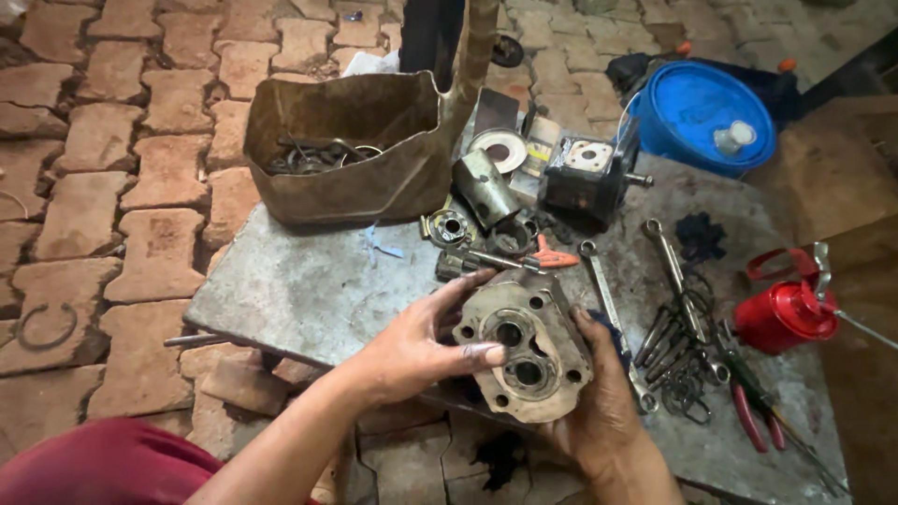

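1. Grey metal table (281, 290) carries everything; the grimy cast-metal pump housing with two round bores (524, 351) is held tilted above its near edge.
2. Right hand (603, 411) cups the housing from below and behind, fingers wrapped round its right side.
3. Left hand (412, 351) grips the left side, thumb lying across the bored face, fingers stretched over the top.

One small box (540, 142) stands at the upper middle of the frame — upright, cream and yellowish with a dark band, print too blurred to read.
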